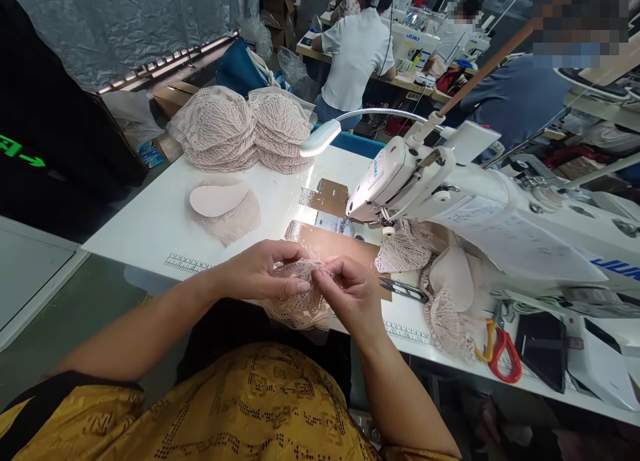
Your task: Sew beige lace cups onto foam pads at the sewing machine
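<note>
Lace (299, 306), beige and gathered, is held on the wearer's side of the sewing machine (430, 181), nearer than its needle. The left hand (270, 271) grasps it between thumb and fingers; the right hand (353, 291) pinches its upper edge between thumb and forefinger, so the two grips sit close together. The loose, scalloped part hangs below the fingers.

Left of the sewing machine, on the white table (143, 214), a smooth oval pad (219, 200) lies partly over a thin beige piece (233, 224). Farther back on that same side, lace-covered cups (240, 131) are stacked in two joined mounds. A lamp (320, 138) with a flexible neck reaches out on the left of the sewing machine's head.

On the near side of the sewing machine's arm rests a heap of lace pieces and a pad (450, 281), with black snips (404, 289) just beside it. Along the nearer edge, below the sewing machine's arm, are red-handled scissors (506, 360) and a dark flat device (541, 348). Beyond the sewing machine, a person in a white shirt (355, 54) sits facing away.
</note>
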Available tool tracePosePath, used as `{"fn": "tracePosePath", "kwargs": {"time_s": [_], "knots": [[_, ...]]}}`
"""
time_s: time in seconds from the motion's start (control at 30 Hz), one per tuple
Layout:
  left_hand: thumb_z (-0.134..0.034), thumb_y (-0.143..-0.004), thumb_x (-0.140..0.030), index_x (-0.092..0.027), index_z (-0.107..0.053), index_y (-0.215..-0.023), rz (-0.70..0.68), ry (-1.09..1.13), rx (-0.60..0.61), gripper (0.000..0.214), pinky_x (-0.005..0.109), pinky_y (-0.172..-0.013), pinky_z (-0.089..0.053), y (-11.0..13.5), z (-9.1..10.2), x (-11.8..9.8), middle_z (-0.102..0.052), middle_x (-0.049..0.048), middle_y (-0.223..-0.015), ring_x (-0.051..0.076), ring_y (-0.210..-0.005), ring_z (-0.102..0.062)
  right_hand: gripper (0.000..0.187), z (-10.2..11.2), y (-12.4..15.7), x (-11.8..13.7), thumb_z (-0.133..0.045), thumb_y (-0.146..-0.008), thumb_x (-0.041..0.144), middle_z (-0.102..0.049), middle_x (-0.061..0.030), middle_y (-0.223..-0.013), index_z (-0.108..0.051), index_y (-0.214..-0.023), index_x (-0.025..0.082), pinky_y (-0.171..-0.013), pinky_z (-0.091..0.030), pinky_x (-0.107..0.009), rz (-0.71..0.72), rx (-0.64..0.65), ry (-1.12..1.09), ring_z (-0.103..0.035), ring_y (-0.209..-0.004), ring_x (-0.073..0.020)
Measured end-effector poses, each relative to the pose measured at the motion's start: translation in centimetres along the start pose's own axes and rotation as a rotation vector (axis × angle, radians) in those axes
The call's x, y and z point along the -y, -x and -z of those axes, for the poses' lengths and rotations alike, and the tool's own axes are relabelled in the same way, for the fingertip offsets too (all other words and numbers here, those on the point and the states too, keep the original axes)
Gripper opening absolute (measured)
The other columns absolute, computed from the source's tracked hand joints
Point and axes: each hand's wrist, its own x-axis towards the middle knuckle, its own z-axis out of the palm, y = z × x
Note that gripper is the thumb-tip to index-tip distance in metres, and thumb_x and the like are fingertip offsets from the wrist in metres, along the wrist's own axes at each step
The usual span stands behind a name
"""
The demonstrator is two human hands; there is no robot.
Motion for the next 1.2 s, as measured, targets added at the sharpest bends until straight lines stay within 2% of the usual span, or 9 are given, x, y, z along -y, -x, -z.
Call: {"fn": "tracePosePath", "kwargs": {"time_s": [0.1, 0.2, 0.37, 0.47, 0.7, 0.9, 1.07, 1.13, 1.2], "knots": [[-0.061, -0.087, -0.035, -0.014, -0.063, -0.094, 0.006, 0.037, 0.002, 0.022, 0.026, -0.076, -0.044, -0.3, 0.0, -0.1, -0.060, 0.0038, -0.090, 0.017, -0.085, -0.056, 0.021, 0.1, -0.1, 0.0, -0.067, -0.080, 0.028, -0.065, 0.0000, -0.068, -0.059, -0.062, 0.021, -0.057, -0.042, -0.026, 0.011, 0.000, 0.023, -0.056, -0.060, -0.0132], [-0.057, -0.089, -0.033, -0.014, -0.060, -0.085, 0.031, 0.044, -0.014, 0.020, 0.022, -0.067, -0.041, -0.7, -0.2, -0.1, -0.055, 0.0009, -0.081, 0.013, -0.075, -0.051, 0.022, 0.3, -0.3, -0.2, -0.068, -0.080, 0.029, -0.063, 0.0006, -0.065, -0.058, -0.061, 0.021, -0.055, -0.041, -0.025, -0.014, 0.004, 0.018, -0.055, -0.059, -0.0124], [-0.055, -0.088, -0.034, -0.014, -0.052, -0.078, 0.070, 0.032, -0.017, 0.022, 0.021, -0.057, -0.033, -1.3, -0.4, 0.0, -0.040, -0.0030, -0.070, 0.009, -0.063, -0.038, 0.018, 1.0, -0.8, -0.8, -0.073, -0.076, 0.036, -0.064, 0.0005, -0.072, -0.067, -0.083, 0.021, -0.057, -0.042, -0.025, -0.184, 0.094, -0.168, -0.055, -0.063, -0.0127], [-0.060, -0.086, -0.035, -0.016, -0.049, -0.076, 0.065, 0.086, 0.039, 0.024, 0.020, -0.055, -0.031, -1.6, -0.3, 0.2, -0.038, -0.0040, -0.069, 0.009, -0.061, -0.036, 0.021, 1.5, -1.1, -0.8, -0.075, -0.075, 0.039, -0.063, 0.0004, -0.069, -0.068, -0.079, 0.019, -0.054, -0.040, -0.024, -0.254, 0.171, -0.235, -0.052, -0.060, -0.0117], [-0.062, -0.086, -0.037, -0.014, -0.065, -0.093, 0.111, 0.308, 0.120, 0.024, 0.023, -0.064, -0.042, -2.2, -0.1, 0.5, -0.058, 0.0029, -0.080, 0.013, -0.071, -0.052, 0.020, 2.4, -0.8, -0.1, -0.076, -0.075, 0.038, -0.058, 0.0023, -0.064, -0.068, -0.075, 0.020, -0.051, -0.035, -0.023, -0.257, 0.187, -0.288, -0.046, -0.056, -0.0098], [-0.065, -0.084, -0.040, -0.012, -0.066, -0.080, 0.132, 0.327, 0.036, 0.028, 0.022, -0.055, -0.038, -2.6, -0.9, 0.6, -0.052, 0.0000, -0.065, 0.010, -0.060, -0.046, 0.020, 2.9, -1.2, -0.6, -0.078, -0.073, 0.037, -0.057, 0.0031, -0.065, -0.066, -0.074, 0.020, -0.052, -0.036, -0.023, -0.307, 0.215, -0.392, -0.047, -0.057, -0.0096], [-0.070, -0.080, -0.037, -0.012, -0.058, -0.072, 0.168, 0.571, -0.098, 0.028, 0.020, -0.049, -0.038, -3.4, -2.5, 1.1, -0.050, -0.0023, -0.060, 0.008, -0.052, -0.046, 0.019, 2.8, -2.1, -1.9, -0.079, -0.072, 0.035, -0.059, 0.0031, -0.070, -0.067, -0.079, 0.021, -0.056, -0.041, -0.022, -0.376, 0.237, -0.541, -0.051, -0.061, -0.0097], [-0.070, -0.079, -0.038, -0.013, -0.058, -0.076, 0.248, 0.661, -0.179, 0.028, 0.022, -0.050, -0.044, -3.4, -1.8, 1.3, -0.057, 0.0002, -0.064, 0.011, -0.053, -0.053, 0.023, 3.2, -2.3, -2.4, -0.080, -0.069, 0.035, -0.062, 0.0018, -0.076, -0.068, -0.085, 0.022, -0.060, -0.046, -0.023, -0.393, 0.225, -0.568, -0.055, -0.067, -0.0111], [-0.071, -0.076, -0.037, -0.013, -0.059, -0.081, 0.303, 0.627, -0.370, 0.027, 0.025, -0.055, -0.049, -3.0, 0.2, 1.3, -0.063, 0.0022, -0.071, 0.014, -0.059, -0.059, 0.027, 4.2, -2.1, -2.9, -0.080, -0.068, 0.035, -0.064, 0.0003, -0.081, -0.068, -0.088, 0.022, -0.065, -0.050, -0.025, -0.402, 0.190, -0.539, -0.058, -0.072, -0.0129]]}}
